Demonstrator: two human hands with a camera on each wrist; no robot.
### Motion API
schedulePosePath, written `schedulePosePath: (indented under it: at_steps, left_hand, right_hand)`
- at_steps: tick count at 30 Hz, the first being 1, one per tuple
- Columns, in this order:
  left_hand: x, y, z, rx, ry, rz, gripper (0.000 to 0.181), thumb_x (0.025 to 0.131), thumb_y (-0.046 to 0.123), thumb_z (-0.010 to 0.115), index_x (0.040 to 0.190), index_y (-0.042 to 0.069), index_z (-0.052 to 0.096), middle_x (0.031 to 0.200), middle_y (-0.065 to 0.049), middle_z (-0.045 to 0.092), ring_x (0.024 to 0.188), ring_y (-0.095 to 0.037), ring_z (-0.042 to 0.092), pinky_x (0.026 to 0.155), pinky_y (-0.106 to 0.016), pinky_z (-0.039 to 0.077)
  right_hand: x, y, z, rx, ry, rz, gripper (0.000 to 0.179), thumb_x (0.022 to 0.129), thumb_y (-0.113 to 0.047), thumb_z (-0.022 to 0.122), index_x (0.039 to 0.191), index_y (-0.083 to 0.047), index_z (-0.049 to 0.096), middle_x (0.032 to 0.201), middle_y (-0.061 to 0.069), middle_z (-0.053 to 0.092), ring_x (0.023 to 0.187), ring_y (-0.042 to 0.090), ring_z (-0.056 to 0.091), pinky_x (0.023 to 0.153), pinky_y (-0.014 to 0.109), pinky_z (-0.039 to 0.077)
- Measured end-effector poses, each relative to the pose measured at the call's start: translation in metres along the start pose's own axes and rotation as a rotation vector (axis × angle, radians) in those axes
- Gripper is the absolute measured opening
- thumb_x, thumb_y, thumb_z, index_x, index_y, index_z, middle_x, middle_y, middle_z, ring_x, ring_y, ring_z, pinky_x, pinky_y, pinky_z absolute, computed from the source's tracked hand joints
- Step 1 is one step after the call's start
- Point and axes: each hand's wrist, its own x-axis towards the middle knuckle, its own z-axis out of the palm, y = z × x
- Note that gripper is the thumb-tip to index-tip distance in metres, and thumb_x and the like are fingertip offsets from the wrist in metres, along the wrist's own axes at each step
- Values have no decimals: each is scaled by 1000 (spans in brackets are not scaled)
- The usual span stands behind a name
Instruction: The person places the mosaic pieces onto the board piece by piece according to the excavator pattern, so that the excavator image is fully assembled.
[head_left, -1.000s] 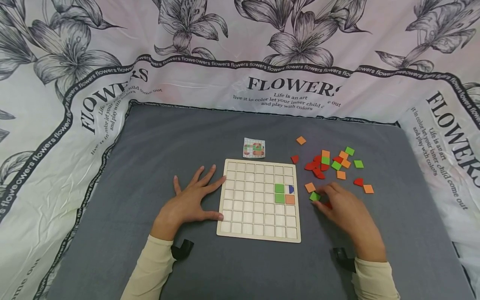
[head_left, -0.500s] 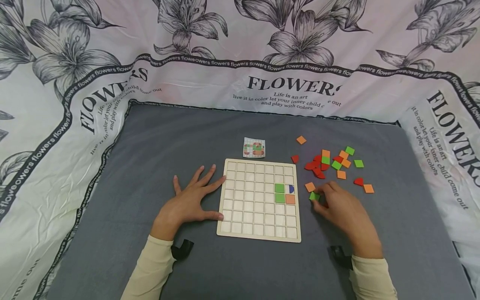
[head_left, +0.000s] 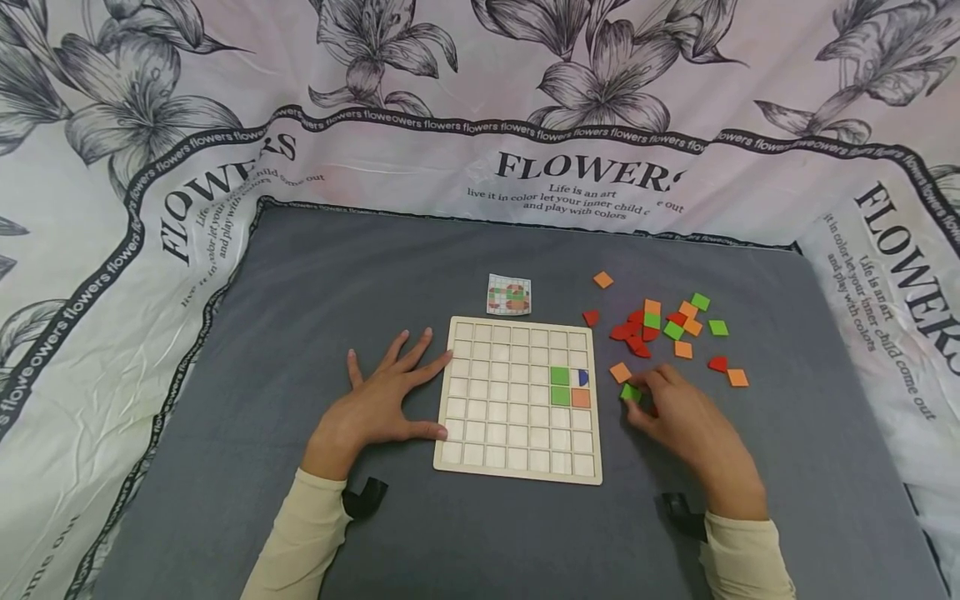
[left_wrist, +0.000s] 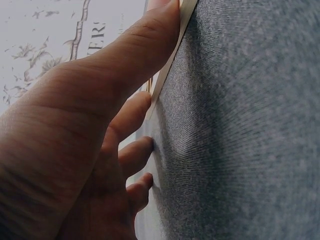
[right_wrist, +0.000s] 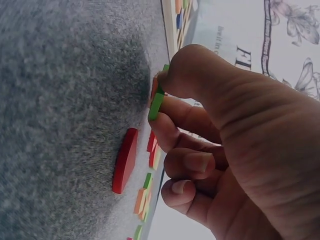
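A pale wooden grid board (head_left: 517, 412) lies on the grey cloth in the head view. My left hand (head_left: 367, 412) has its fingers spread, with the thumb and index finger touching the board's left edge. Right of the board, my right hand (head_left: 693, 433) pinches a green square tile (head_left: 629, 392) between thumb and fingertips. The right wrist view shows that tile tilted, close over the cloth, and a red tile (right_wrist: 125, 162) lying beneath the hand. On the board sit two green squares, an orange square (head_left: 581, 398) and a white-and-blue tile (head_left: 582, 378).
Beyond the right hand lie several loose tiles in orange, green and red, some overlapping, such as an orange tile (head_left: 619, 372) beside the fingertips. A small printed pattern card (head_left: 509, 295) lies behind the board. Flower-printed cloth (head_left: 420, 167) stands along the back and sides.
My right hand has shifted very slightly left at the wrist, with the green tile still in its pinch. The left hand and the board stay put.
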Motion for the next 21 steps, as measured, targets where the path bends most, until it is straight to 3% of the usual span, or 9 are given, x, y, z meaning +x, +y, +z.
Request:
schedulePosePath:
  at_steps: [7,17,21]
  left_hand:
    - [-1,-1,1,-2,4,2,111,76,69,86,167,35,34,178,-1,11,164,-37,2,106,-89,-14]
    - [0,-1,0,-5,5,2,111,76,69,86,168,35,33,179,-1,11,164,-35,1,106,-89,-14]
    - [0,-1,0,-8,3,0,111,76,69,86,167,35,33,179,-1,11,164,-36,1,105,-89,-14]
  right_hand:
    - [1,0,-2,-22,0,-22,29,89,-15,81,110,3,72,100,12,61,76,18,55,63,35,49]
    - [6,-14,-4,-91,119,-168,33,86,-16,84,112,0,73,105,10,68,87,23,65,74,46,60]
    - [10,-23,-4,-98,134,-216,32,85,-15,85,111,0,74,104,9,68,87,22,65,74,44,61]
